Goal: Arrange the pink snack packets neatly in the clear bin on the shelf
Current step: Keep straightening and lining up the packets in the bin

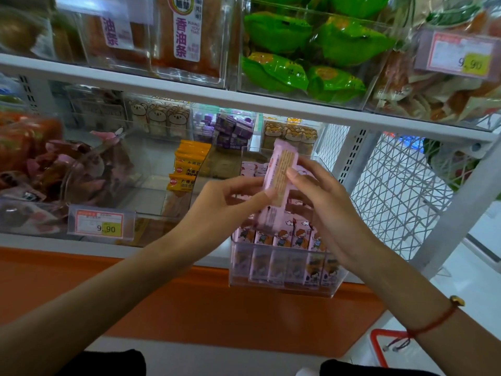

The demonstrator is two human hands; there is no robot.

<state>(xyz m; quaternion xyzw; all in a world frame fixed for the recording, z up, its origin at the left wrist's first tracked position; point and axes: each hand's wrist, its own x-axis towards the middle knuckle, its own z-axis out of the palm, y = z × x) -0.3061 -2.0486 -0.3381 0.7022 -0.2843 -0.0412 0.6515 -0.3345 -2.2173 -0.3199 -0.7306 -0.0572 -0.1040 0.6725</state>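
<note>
Two bare forearms are being extended forward from the bottom of the view, the right one being circled by a red cord bracelet (431,325) at the wrist. A single pink snack packet (279,183) is being held between both hands above the clear bin (282,283). It is being kept nearly upright, tilted slightly, with the wafer visible through its clear window. The left hand (230,202) is being closed on the packet's lower left edge, thumb and fingertips pinching it. The right hand (325,202) is being curled round the packet's right side, thumb pressed against the front.

Below the hands, the clear bin is being left jutting out past the front edge of the lower shelf (189,256). Rows of pink packets (284,237) are being kept standing upright inside it, side by side, with cartoon figures on their fronts.

Left of the bin, orange packets (187,166) are being held in another clear container, and a price tag (100,225) reading 9.90 is being displayed on the shelf front. On the upper shelf, green packets (311,50) are being kept in a clear box. A white wire mesh panel (401,185) is being seen at the right.
</note>
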